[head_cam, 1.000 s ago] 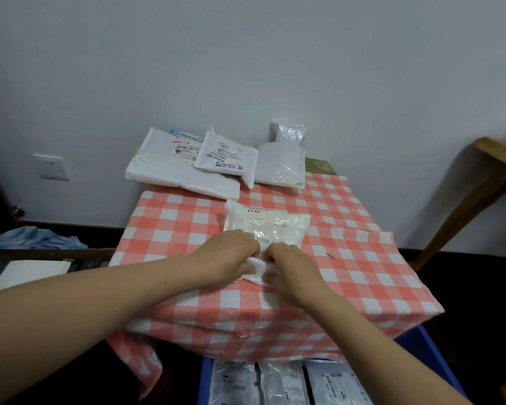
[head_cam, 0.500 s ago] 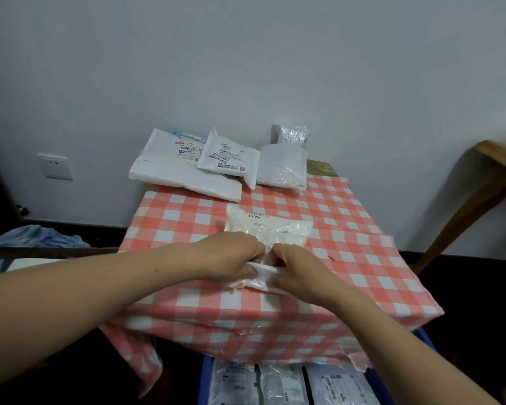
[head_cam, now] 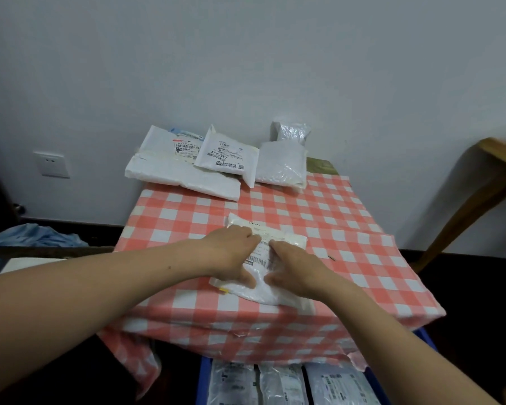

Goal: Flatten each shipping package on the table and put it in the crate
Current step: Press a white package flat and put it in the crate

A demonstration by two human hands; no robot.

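Now: both hands press the white package (head_cam: 263, 290) flat on the table (head_cam: 187, 217).
Left hand (head_cam: 231, 255) and right hand (head_cam: 297, 270) lie palm-down on it, fingers released, grasping nothing; package sits near the front edge, above the blue crate (head_cam: 204, 381).

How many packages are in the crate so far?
3 show in the blue crate: left package, middle package, right package, side by side. The tablecloth hides part, so more may lie unseen.
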